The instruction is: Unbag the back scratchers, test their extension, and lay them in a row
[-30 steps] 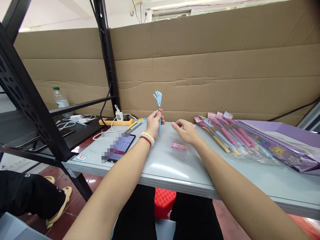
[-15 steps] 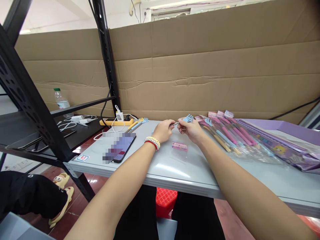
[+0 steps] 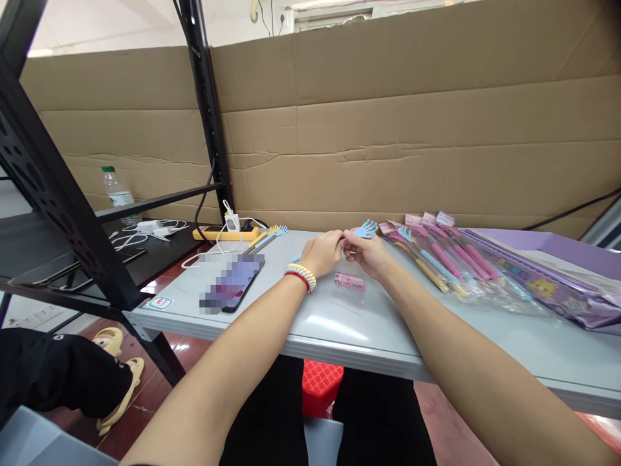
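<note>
A blue back scratcher [image 3: 366,229] with a hand-shaped head is held between my two hands above the table. My right hand [image 3: 369,254] is closed on it just below the blue head. My left hand [image 3: 322,252] is closed round its shaft, the fingertips meeting those of the right hand. A bit of the blue handle shows left of the left hand; most of the shaft is hidden. Below the hands lies a clear bag with a pink header [image 3: 349,281]. To the left, a yellow back scratcher [image 3: 264,238] and a blue-headed back scratcher [image 3: 274,237] lie side by side.
Bagged back scratchers [image 3: 449,259] in pink, blue and yellow lie right of my hands, beside a purple box [image 3: 548,291]. A phone [image 3: 242,285] lies left, near a yellow power strip [image 3: 233,234]. A black shelf post [image 3: 213,116] and cardboard wall [image 3: 388,129] stand behind.
My left hand has moved right along the shaft, up against my right hand, covering the bit of metal shaft that showed between them. The right hand keeps its grip.
</note>
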